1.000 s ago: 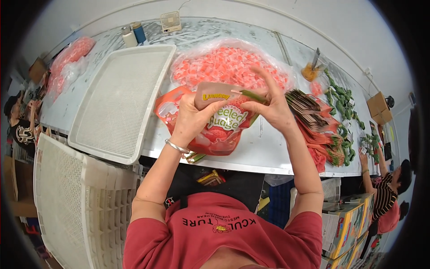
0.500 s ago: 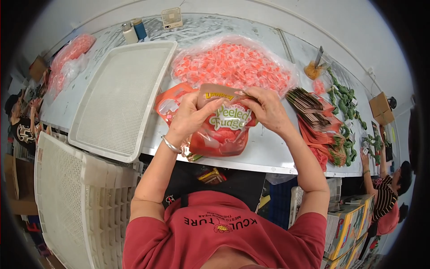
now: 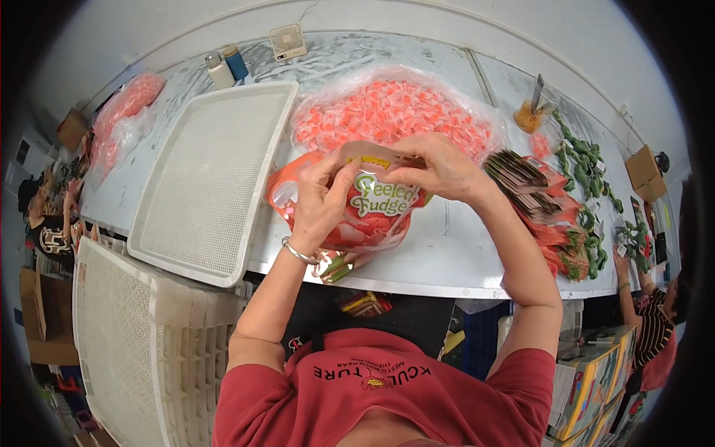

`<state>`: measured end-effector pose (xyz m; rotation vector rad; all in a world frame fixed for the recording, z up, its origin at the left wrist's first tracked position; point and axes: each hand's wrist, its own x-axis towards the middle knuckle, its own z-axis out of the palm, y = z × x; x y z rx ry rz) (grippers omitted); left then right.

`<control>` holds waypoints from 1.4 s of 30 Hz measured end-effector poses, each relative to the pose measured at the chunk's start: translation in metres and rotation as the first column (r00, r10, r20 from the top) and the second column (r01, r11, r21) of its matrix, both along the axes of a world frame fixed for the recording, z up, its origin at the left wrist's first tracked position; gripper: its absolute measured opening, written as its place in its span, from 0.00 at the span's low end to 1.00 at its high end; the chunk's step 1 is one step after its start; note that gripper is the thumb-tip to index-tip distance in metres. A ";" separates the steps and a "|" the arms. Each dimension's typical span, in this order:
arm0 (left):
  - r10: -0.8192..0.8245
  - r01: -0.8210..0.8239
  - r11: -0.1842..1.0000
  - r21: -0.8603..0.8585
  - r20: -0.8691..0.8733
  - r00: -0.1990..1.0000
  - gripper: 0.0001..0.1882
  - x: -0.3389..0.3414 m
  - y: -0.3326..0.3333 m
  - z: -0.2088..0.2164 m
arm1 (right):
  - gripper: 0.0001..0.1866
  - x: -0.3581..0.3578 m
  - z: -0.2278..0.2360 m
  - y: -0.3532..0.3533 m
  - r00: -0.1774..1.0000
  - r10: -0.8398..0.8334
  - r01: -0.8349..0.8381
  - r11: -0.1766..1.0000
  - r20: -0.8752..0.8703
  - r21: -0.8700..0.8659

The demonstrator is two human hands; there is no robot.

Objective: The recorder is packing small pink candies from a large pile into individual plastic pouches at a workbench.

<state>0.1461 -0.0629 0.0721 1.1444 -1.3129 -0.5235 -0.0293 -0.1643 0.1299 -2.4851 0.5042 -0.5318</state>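
Observation:
A glossy red stand-up pouch [image 3: 372, 227] with printed fruit pictures is held upright over the table's front edge. My left hand [image 3: 322, 201] grips its upper left side, thumb on the front face. With fingers pinched together, my right hand [image 3: 439, 170] holds the top edge at the right; its fingertips are partly hidden. Whether the pouch mouth is parted cannot be made out. Partly behind the pouch, to the left, another red pouch [image 3: 285, 186] lies on the table. Just beyond my hands spreads a clear plastic bag full of pink-and-white wrapped candies [image 3: 395, 112].
A white mesh tray [image 3: 208, 171] lies to the left, above stacked white crates [image 3: 119, 313]. On the right are fanned red pouches [image 3: 532, 194], green bundles [image 3: 585, 164] and an orange-filled cup [image 3: 529, 117]. A small fan [image 3: 287, 42] and two bottles stand far back. Co-workers' arms show at both sides.
My right hand has slid inward along the pouch's top edge and turned flatter. My left hand keeps its grip. The whole view has shifted slightly.

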 end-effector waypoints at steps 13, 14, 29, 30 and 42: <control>0.023 -0.007 0.983 0.182 -0.087 0.996 0.11 0.052 -0.048 -0.022 | 0.08 0.028 -0.027 -0.069 0.962 -0.156 0.074 0.937 0.222 0.340; 0.058 -0.051 0.985 0.167 -0.038 0.998 0.11 0.056 -0.053 -0.021 | 0.08 0.031 -0.033 -0.077 0.965 -0.219 0.134 0.882 0.141 0.453; -0.166 0.334 0.899 0.283 -0.486 0.858 0.12 0.127 -0.084 -0.061 | 0.10 0.113 -0.074 -0.165 0.858 -0.376 0.230 0.890 0.349 0.394; -0.170 0.337 0.898 0.283 -0.483 0.859 0.12 0.137 -0.090 -0.067 | 0.10 0.120 -0.073 -0.174 0.843 -0.396 0.252 0.889 0.364 0.382; 0.455 -0.377 0.881 0.287 -0.290 0.842 0.12 0.386 -0.196 -0.129 | 0.13 0.039 -0.123 -0.111 0.931 -0.340 0.129 0.649 0.134 0.750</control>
